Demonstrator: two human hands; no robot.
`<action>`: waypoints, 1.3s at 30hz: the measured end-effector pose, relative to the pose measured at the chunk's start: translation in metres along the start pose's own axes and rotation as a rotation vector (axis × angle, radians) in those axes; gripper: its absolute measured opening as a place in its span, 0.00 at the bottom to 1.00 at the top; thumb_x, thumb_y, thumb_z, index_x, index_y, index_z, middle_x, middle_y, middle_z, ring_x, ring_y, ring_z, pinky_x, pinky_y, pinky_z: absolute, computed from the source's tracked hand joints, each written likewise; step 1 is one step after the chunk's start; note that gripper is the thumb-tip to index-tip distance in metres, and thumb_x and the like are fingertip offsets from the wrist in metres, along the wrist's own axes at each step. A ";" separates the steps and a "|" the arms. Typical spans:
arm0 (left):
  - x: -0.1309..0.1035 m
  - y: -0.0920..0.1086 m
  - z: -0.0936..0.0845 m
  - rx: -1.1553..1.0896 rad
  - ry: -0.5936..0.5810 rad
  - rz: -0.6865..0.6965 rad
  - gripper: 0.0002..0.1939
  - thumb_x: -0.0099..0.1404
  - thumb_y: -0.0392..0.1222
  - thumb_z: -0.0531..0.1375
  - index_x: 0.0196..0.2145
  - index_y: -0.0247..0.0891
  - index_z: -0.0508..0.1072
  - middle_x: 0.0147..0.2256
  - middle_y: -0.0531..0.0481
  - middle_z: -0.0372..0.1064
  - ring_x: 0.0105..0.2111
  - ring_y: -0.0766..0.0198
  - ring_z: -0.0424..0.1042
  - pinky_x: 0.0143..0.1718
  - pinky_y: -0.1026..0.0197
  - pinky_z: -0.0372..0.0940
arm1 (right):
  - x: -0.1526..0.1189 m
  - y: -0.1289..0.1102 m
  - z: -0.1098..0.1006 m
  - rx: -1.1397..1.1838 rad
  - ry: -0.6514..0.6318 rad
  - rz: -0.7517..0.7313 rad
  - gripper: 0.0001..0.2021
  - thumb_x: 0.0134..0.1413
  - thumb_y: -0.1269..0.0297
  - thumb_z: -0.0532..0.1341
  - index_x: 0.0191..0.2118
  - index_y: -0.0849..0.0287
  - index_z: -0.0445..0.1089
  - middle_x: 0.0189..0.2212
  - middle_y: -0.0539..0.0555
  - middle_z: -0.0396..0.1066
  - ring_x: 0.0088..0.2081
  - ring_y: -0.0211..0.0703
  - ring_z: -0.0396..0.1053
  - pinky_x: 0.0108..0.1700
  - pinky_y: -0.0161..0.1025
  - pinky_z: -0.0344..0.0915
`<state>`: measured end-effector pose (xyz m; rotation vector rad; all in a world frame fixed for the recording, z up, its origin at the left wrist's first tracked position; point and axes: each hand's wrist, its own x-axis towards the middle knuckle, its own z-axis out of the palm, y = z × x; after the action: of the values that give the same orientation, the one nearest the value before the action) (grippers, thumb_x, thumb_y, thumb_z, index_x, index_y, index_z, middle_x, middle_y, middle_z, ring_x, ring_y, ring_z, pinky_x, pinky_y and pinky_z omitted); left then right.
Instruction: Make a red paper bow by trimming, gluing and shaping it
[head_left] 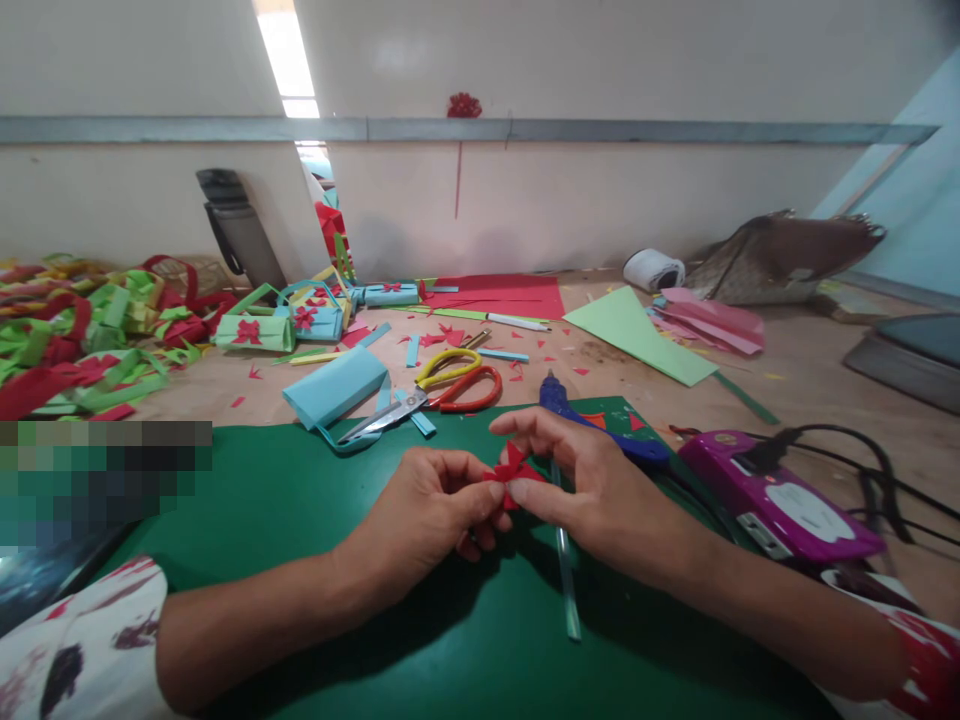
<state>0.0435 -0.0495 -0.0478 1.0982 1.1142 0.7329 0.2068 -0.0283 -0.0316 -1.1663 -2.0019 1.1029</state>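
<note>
A small red paper bow [513,462] is held up between both hands over the green mat [300,510]. My left hand [431,500] pinches the bow's left side between thumb and fingers. From the right, my right hand [592,480] presses its thumb against the bow, its forefinger arched above it. Fingers hide part of the bow. Behind my right hand lies a blue glue gun [556,397], with a clear glue stick [568,590] reaching out below the hand. Scissors [427,399] with yellow and orange handles rest beyond my left hand, beside a light blue folded paper piece [336,385].
Small paper bags with red bows [255,332] stand at the back left, near a heap of coloured paper [82,340] and a dark bottle [241,230]. A purple power strip [780,497] with cables sits right. Green paper [641,335] and a pen [517,322] lie behind.
</note>
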 end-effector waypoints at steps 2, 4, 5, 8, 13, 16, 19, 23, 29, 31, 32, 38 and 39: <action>0.000 0.000 0.000 0.025 0.013 0.016 0.09 0.57 0.41 0.59 0.25 0.33 0.69 0.23 0.52 0.69 0.19 0.72 0.65 0.21 0.69 0.60 | 0.000 0.000 0.000 0.022 -0.019 0.023 0.17 0.48 0.74 0.58 0.46 0.58 0.63 0.35 0.51 0.70 0.37 0.39 0.69 0.37 0.35 0.65; 0.001 0.000 0.000 0.050 0.021 0.019 0.08 0.57 0.41 0.58 0.25 0.33 0.69 0.23 0.52 0.69 0.19 0.72 0.64 0.21 0.69 0.60 | 0.000 0.000 0.000 0.029 -0.032 0.028 0.17 0.48 0.74 0.58 0.46 0.58 0.63 0.35 0.51 0.70 0.37 0.40 0.69 0.37 0.35 0.65; 0.001 0.000 0.000 0.059 0.020 0.016 0.08 0.57 0.41 0.58 0.25 0.33 0.69 0.23 0.52 0.69 0.19 0.73 0.64 0.21 0.69 0.59 | 0.000 0.000 0.000 0.028 -0.032 0.025 0.17 0.48 0.74 0.58 0.46 0.58 0.63 0.35 0.51 0.70 0.38 0.40 0.69 0.37 0.36 0.65; 0.002 -0.001 0.001 0.068 0.014 0.009 0.09 0.57 0.41 0.59 0.24 0.33 0.68 0.22 0.53 0.69 0.18 0.73 0.63 0.20 0.70 0.58 | 0.000 0.001 0.001 0.018 -0.021 0.013 0.17 0.47 0.76 0.58 0.46 0.58 0.64 0.35 0.51 0.70 0.38 0.41 0.69 0.39 0.37 0.65; 0.002 -0.001 0.000 0.075 0.012 -0.002 0.08 0.57 0.40 0.59 0.24 0.33 0.69 0.22 0.53 0.69 0.18 0.73 0.64 0.20 0.70 0.58 | -0.001 0.000 0.002 0.014 -0.017 0.045 0.17 0.46 0.75 0.58 0.45 0.58 0.64 0.34 0.51 0.69 0.39 0.42 0.68 0.38 0.36 0.65; 0.002 0.000 0.000 0.070 0.000 -0.001 0.08 0.58 0.40 0.58 0.25 0.33 0.69 0.22 0.53 0.69 0.18 0.73 0.65 0.21 0.70 0.59 | -0.001 0.000 0.002 0.006 -0.018 0.063 0.17 0.47 0.74 0.58 0.46 0.58 0.63 0.31 0.50 0.68 0.37 0.41 0.68 0.35 0.35 0.65; 0.002 -0.001 0.000 0.071 -0.006 -0.007 0.09 0.58 0.42 0.59 0.25 0.33 0.69 0.22 0.53 0.69 0.18 0.73 0.65 0.21 0.70 0.59 | -0.001 0.000 0.002 0.008 -0.016 0.068 0.17 0.47 0.74 0.58 0.46 0.58 0.63 0.30 0.49 0.68 0.37 0.41 0.68 0.35 0.35 0.65; 0.001 0.000 0.000 0.073 -0.005 -0.017 0.10 0.56 0.43 0.60 0.24 0.33 0.69 0.22 0.53 0.69 0.18 0.73 0.65 0.21 0.70 0.59 | -0.001 0.000 0.002 -0.009 -0.002 0.041 0.16 0.46 0.75 0.59 0.44 0.58 0.64 0.35 0.52 0.69 0.40 0.42 0.68 0.38 0.36 0.65; 0.001 -0.001 -0.002 0.016 -0.045 0.043 0.20 0.62 0.53 0.53 0.26 0.32 0.71 0.24 0.51 0.68 0.20 0.72 0.64 0.21 0.69 0.59 | -0.001 0.000 0.002 0.067 -0.006 0.098 0.18 0.46 0.76 0.57 0.46 0.59 0.61 0.31 0.50 0.69 0.29 0.37 0.67 0.29 0.33 0.63; 0.001 -0.002 -0.003 -0.003 -0.051 0.050 0.17 0.60 0.51 0.57 0.27 0.33 0.71 0.24 0.51 0.69 0.21 0.71 0.64 0.22 0.69 0.59 | -0.001 0.001 0.002 0.098 0.002 0.095 0.18 0.46 0.76 0.56 0.46 0.58 0.60 0.30 0.49 0.67 0.27 0.35 0.66 0.28 0.33 0.62; 0.001 -0.002 -0.002 -0.002 -0.046 0.047 0.14 0.58 0.49 0.59 0.27 0.33 0.71 0.25 0.51 0.69 0.21 0.71 0.64 0.21 0.69 0.59 | -0.002 0.002 0.002 0.102 0.010 0.089 0.19 0.46 0.76 0.56 0.46 0.58 0.60 0.29 0.48 0.67 0.28 0.35 0.66 0.28 0.33 0.62; 0.001 0.001 0.002 0.038 -0.003 0.037 0.09 0.56 0.43 0.60 0.27 0.33 0.70 0.23 0.52 0.67 0.20 0.71 0.63 0.21 0.68 0.58 | -0.002 0.001 0.003 0.038 0.054 0.021 0.17 0.45 0.77 0.57 0.43 0.58 0.63 0.35 0.52 0.68 0.36 0.40 0.68 0.35 0.35 0.65; 0.001 0.002 0.002 0.041 0.006 0.037 0.09 0.56 0.43 0.60 0.27 0.33 0.69 0.23 0.53 0.67 0.20 0.71 0.63 0.22 0.68 0.59 | -0.002 0.001 0.004 0.030 0.050 0.017 0.16 0.46 0.76 0.56 0.43 0.58 0.64 0.35 0.52 0.69 0.36 0.40 0.68 0.36 0.35 0.65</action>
<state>0.0458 -0.0490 -0.0460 1.1542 1.1209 0.7461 0.2055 -0.0313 -0.0345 -1.1861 -1.9346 1.0981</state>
